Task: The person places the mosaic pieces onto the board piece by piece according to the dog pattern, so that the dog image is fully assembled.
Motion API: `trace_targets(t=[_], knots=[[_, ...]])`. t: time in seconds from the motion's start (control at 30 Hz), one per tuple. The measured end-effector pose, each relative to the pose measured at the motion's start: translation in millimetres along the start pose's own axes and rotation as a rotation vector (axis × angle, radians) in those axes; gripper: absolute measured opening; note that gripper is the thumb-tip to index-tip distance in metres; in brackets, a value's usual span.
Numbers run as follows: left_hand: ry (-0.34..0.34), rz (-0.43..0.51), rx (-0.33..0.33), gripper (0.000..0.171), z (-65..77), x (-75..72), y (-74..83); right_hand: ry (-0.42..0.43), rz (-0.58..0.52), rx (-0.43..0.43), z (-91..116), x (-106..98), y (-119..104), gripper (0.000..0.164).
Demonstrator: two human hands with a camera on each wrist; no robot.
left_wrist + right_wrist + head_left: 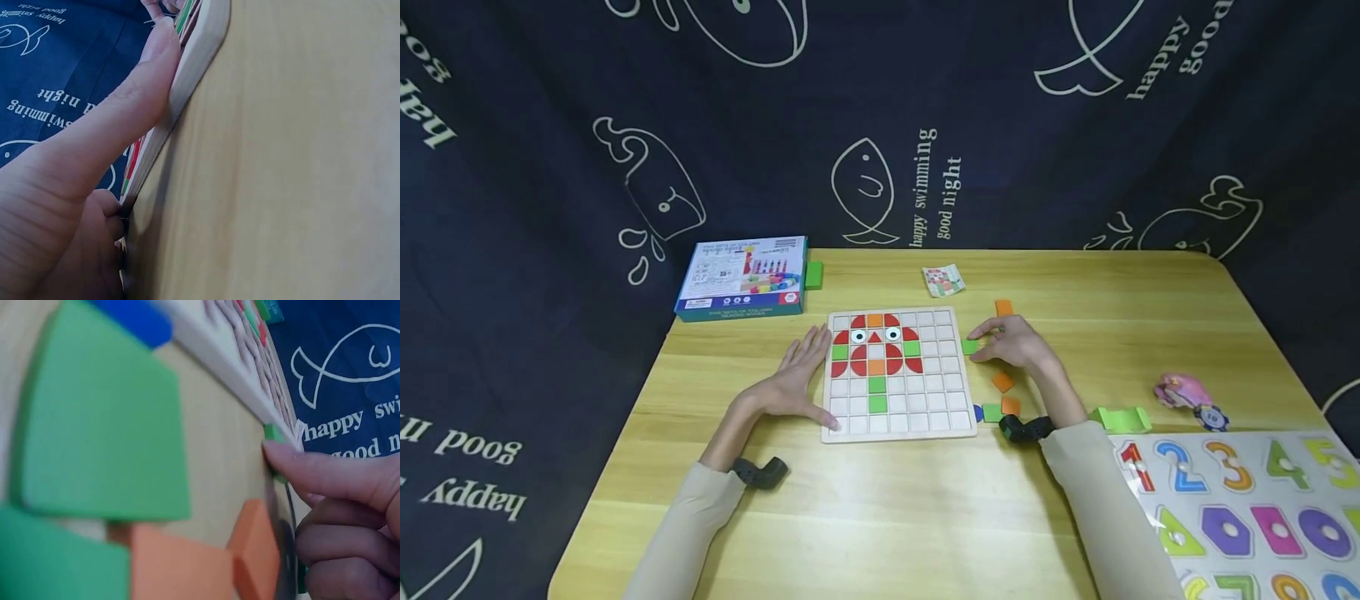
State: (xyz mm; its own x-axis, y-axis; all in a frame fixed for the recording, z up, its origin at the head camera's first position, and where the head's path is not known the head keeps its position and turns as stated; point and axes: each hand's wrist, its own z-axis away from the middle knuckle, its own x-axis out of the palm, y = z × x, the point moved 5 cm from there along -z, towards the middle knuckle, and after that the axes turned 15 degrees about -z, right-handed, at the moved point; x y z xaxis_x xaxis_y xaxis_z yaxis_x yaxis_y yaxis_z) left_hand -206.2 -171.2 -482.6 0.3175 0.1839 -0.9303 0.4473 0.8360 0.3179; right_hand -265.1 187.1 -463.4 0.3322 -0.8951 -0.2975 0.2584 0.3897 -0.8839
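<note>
A white gridded board (936,400) lies mid-table, bearing red, green, orange and eye-marked tiles that form an owl-like figure over two green squares. My left hand (788,387) rests along its left edge, fingers spread, with the thumb at the near left corner; the left wrist view shows that thumb (134,94) against the board's side. Just past the right edge, my right hand (1015,342) pinches a green square tile (970,347) between thumb and fingers. In the right wrist view the thumb tip presses this green tile (273,432) close beside the board.
Orange tiles (1002,382), a green tile (992,412) and a partly hidden blue piece (978,413) lie right of the board. Behind it are a printed card (943,281) and a boxed toy (741,279). A number puzzle (1251,500), green holder (1122,420) and pink toy (1183,390) occupy the right.
</note>
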Motion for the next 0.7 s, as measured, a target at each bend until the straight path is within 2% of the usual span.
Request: trace_targets(t=[0.17, 0.3, 0.47, 0.7], knots=[[-0.002, 0.004, 0.001, 0.147, -0.8, -0.9, 1.6, -0.009, 0.029, -0.038, -1.9, -1.0, 4.5, 0.036], [-0.005, 0.009, -0.006, 0.147, -0.5, -0.6, 0.9, -0.044, 0.165, -0.099, 2.4, -1.0, -0.4, 0.031], [-0.008, 0.015, -0.006, 0.146, 0.3, -1.8, 0.6, -0.011, 0.318, -0.125, 9.5, -3.5, -9.9, 0.021], [-0.003, 0.011, -0.012, 0.146, 0.3, -0.6, -0.4, -0.021, 0.261, -0.064, 17.7, -3.8, -2.8, 0.038]])
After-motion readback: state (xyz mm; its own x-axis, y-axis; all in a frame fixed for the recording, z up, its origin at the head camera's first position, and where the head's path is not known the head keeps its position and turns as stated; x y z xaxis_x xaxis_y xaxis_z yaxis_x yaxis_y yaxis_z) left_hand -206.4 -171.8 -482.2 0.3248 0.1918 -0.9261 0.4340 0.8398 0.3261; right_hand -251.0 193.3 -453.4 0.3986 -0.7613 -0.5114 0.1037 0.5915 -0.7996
